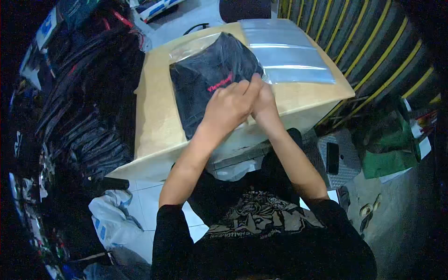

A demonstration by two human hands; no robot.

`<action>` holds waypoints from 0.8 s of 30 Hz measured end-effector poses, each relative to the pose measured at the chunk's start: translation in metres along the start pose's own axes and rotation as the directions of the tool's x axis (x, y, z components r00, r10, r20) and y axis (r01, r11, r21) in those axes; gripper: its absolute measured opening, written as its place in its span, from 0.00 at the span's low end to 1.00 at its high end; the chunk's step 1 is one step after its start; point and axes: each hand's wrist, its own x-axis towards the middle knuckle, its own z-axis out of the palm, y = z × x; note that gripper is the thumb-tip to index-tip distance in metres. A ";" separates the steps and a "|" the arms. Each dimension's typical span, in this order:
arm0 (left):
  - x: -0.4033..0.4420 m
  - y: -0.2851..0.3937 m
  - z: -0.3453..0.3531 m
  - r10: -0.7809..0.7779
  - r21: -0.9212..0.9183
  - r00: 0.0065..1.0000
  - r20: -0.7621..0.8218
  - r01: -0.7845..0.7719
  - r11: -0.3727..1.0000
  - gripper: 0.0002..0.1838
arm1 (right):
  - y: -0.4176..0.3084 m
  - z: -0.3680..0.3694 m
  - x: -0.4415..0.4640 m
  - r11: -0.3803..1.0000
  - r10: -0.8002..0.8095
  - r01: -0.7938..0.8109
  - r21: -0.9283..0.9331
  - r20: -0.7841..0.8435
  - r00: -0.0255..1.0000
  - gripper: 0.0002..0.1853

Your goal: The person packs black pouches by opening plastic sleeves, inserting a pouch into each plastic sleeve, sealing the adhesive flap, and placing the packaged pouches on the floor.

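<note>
A black folded garment [193, 93] with red lettering lies inside a clear plastic bag [186, 49] on the pale wooden table [156, 112]. My left hand [228, 105] is closed over the right side of the bag, its fingers bent. Touching it is my right hand [264, 98], also closed, near the bag's right edge. What the fingers of either hand pinch is too small and hidden to make out. Beside the bag, at the back right, lie flat clear plastic bags [289, 51] in an overlapping stack.
A large pile of dark garments [93, 93] stands left of the table. At the right are a phone [332, 158] on a grey stool [347, 161], a green bag [389, 154] and yellow-striped slats [368, 51]. A white plastic bag [114, 217] lies on the floor.
</note>
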 end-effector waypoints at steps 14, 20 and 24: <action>-0.008 0.015 -0.039 0.094 0.083 0.995 -0.026 -0.091 0.992 0.23 | -0.012 0.012 0.005 0.252 0.264 -0.524 0.813 0.463 0.846 0.21; -0.035 0.046 -0.014 0.252 0.175 0.944 0.214 -0.291 0.941 0.20 | 0.010 0.048 0.017 0.312 0.427 -0.585 0.748 0.440 0.790 0.18; -0.050 0.056 0.001 0.256 0.083 0.945 0.203 -0.277 0.957 0.21 | 0.014 0.071 0.008 0.081 0.394 -0.631 0.772 0.557 0.731 0.12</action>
